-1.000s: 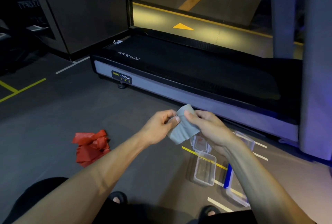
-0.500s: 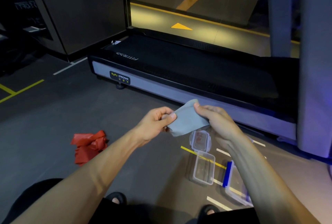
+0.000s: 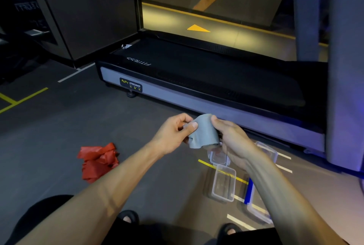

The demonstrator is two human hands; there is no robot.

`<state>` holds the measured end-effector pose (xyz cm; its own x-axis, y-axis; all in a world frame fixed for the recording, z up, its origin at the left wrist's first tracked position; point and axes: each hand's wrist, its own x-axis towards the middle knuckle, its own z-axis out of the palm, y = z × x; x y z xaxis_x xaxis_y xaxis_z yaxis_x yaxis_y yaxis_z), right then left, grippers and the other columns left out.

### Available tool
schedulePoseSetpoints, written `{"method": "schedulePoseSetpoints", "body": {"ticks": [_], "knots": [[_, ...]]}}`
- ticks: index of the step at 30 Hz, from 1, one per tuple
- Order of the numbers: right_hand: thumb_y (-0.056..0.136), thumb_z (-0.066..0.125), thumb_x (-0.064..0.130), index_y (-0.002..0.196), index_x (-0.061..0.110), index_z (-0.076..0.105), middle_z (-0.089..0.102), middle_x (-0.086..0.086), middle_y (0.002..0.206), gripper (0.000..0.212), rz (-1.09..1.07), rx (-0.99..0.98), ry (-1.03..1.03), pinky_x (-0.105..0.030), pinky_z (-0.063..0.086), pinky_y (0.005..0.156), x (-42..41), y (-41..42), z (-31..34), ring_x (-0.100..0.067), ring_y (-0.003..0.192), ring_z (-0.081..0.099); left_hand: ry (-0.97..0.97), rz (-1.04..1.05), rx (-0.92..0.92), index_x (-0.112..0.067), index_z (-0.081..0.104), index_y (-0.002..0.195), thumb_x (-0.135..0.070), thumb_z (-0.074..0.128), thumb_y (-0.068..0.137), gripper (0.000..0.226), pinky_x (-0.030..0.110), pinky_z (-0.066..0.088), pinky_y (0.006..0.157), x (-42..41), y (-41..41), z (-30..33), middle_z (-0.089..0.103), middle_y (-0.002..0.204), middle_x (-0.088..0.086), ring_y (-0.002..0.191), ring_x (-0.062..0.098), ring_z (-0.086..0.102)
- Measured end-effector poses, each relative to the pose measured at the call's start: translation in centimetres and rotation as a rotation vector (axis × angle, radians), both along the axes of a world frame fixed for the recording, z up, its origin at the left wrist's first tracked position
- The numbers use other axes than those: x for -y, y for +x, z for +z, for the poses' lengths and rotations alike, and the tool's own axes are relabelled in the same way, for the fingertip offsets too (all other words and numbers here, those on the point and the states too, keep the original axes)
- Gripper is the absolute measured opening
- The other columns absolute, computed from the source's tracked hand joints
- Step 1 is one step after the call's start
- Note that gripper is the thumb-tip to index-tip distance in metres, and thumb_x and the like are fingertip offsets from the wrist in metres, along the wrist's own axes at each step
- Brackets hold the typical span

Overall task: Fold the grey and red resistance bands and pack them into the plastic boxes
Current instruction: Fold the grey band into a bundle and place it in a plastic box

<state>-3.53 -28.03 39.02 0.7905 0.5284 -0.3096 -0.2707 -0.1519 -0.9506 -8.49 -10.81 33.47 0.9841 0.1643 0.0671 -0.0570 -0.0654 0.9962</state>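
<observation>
Grey band: the grey resistance band is held in the air above the floor, already reduced to a short, thick fold, just above the boxes.
Left hand: the left hand is closed on the band's left edge, which is pinched between thumb and fingers.
Right hand: the right hand is closed on the band's right side, with the thumb laid over the top of the fold.
Open box: a clear plastic box is seen lying open and empty on the floor, below the right forearm; nothing has been packed into it.
Other boxes: a second clear box or lid is partly hidden under the right hand, and a blue-edged container is partly hidden by the right forearm; their contents cannot be told.
Red band: the red resistance band is left crumpled on the floor, well apart to the left, and is judged untouched.
Progress: folding of the grey band is judged nearly finished; its packing, and all work on the red band, are judged still to be done.
Setting: a treadmill is seen beyond the hands.
</observation>
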Motion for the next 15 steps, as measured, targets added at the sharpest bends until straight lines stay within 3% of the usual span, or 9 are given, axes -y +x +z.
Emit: {"method": "schedulePoseSetpoints", "body": {"ticks": [2, 6, 9, 12, 15], "knots": [[0.104, 0.055, 0.034, 0.108, 0.010, 0.073, 0.079, -0.010, 0.096, 0.030, 0.040, 0.049, -0.007, -0.032, 0.054, 0.070, 0.0, -0.1, -0.1, -0.017, 0.082, 0.073, 0.021, 0.001, 0.016, -0.005, 0.062, 0.092, -0.013, 0.063, 0.100, 0.011, 0.025, 0.053, 0.060, 0.4, 0.0, 0.3, 0.066, 0.069, 0.002, 0.060, 0.010, 0.060], [0.099, 0.065, 0.027, 0.108, 0.006, 0.073, 0.078, -0.011, 0.093, 0.024, -0.035, 0.110, -0.011, -0.021, 0.054, 0.058, 0.2, 0.4, -0.1, -0.012, 0.074, 0.073, -0.055, 0.008, 0.019, -0.011, 0.065, 0.090, -0.020, 0.063, 0.101, 0.014, 0.029, 0.054, 0.065, 1.1, -0.1, 0.8, 0.062, 0.074, 0.006, 0.063, 0.012, 0.056], [0.097, 0.068, 0.033, 0.109, 0.007, 0.072, 0.078, -0.011, 0.093, 0.029, -0.088, 0.148, -0.045, -0.024, 0.053, 0.058, 0.3, 0.7, 0.0, -0.013, 0.075, 0.072, -0.158, -0.010, 0.006, -0.015, 0.068, 0.094, -0.030, 0.065, 0.097, 0.015, 0.028, 0.052, 0.068, 1.7, -0.2, 1.4, 0.064, 0.081, 0.000, 0.071, 0.011, 0.056], [0.096, 0.069, 0.037, 0.105, 0.007, 0.072, 0.078, -0.016, 0.096, 0.031, -0.130, 0.165, -0.043, -0.032, 0.055, 0.063, 0.7, 0.5, 0.2, -0.020, 0.079, 0.072, -0.212, 0.006, -0.040, -0.010, 0.067, 0.105, -0.022, 0.061, 0.102, 0.014, 0.029, 0.052, 0.070, 2.5, -0.1, 1.7, 0.066, 0.089, 0.002, 0.082, 0.014, 0.060], [0.098, 0.066, 0.039, 0.102, 0.008, 0.072, 0.076, -0.015, 0.090, 0.033, -0.153, 0.170, -0.026, -0.033, 0.054, 0.061, 1.3, 0.2, 0.6, -0.019, 0.075, 0.070, -0.195, 0.095, -0.050, -0.011, 0.065, 0.094, -0.022, 0.054, 0.105, 0.019, 0.027, 0.051, 0.060, 3.7, 0.0, 2.1, 0.063, 0.081, 0.004, 0.074, 0.018, 0.058]]}}
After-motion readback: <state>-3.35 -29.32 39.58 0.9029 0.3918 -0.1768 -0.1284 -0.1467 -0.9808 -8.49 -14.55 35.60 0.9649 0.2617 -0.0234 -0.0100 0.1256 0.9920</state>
